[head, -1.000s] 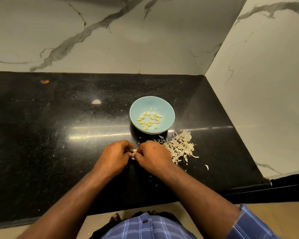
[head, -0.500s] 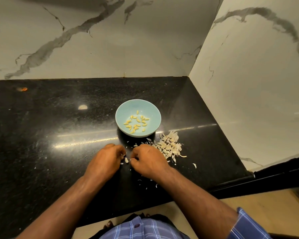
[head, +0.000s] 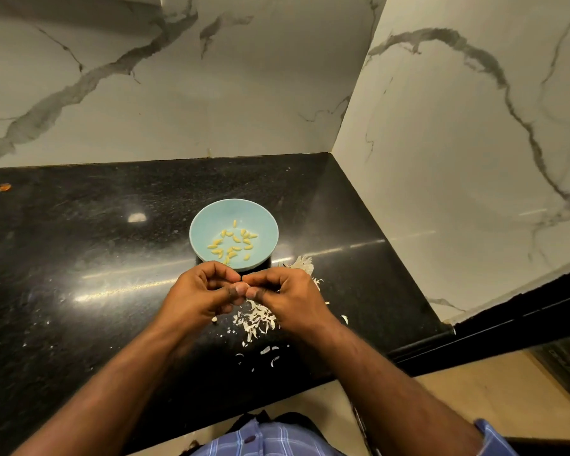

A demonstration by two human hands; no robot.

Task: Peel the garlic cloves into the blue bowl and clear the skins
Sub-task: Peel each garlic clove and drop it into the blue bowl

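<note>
My left hand (head: 202, 292) and right hand (head: 287, 296) meet fingertip to fingertip just in front of me, raised above the black counter (head: 79, 258). Between them I pinch 1 small pale garlic clove (head: 241, 286), fingers of both hands curled round it, thumbs underneath. The clove is so small that I cannot tell how much skin is on it.

The blue bowl (head: 208, 222) sits on the counter at 12 o'clock from my hands, just beyond my knuckles, with peeled yellowish cloves (head: 232, 243) scattered over its bottom.

The garlic skins (head: 259, 319) lie in a loose pile under and beside my right hand, reaching up toward 1 o'clock near the bowl's rim, with a few stray flakes at 6 o'clock closer to the counter edge.
</note>
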